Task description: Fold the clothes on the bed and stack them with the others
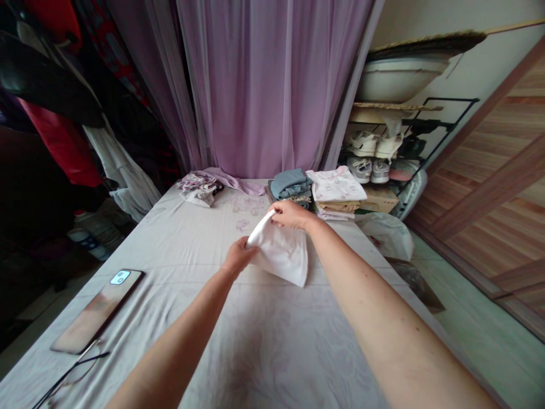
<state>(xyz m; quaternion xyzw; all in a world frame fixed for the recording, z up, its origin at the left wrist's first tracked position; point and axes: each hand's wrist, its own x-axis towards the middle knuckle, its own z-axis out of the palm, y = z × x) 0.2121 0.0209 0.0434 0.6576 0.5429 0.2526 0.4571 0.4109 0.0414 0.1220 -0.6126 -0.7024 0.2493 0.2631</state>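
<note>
White cotton cloth [281, 253] hangs between 2 bare hands above a pale bedsheet [170, 295] printed with faint pink flowers, its lower corner drooping toward the sheet. From the head camera, the right hand [292, 215] pinches the raised top edge, its grip narrow, while the left hand [238, 255] holds the cloth's left side, curled close around the fold. Neither hand is spread wide. The step in hand looks like a fold partway made; the next move seems to call for bringing the raised edge down and evening it against the lower edge on the sheet. Beyond the hands lie a stack of blue-grey folded clothes [290, 183], a stack of white printed garments [336, 184] and a crumpled floral bundle [198, 188]. To the left, a phone [97, 311] and a pair of glasses [72, 378] rest on the sheet. Behind hang a sheer mauve curtain [251, 85] and, at right, a rack holding pairs of trainers [361, 145].
</note>
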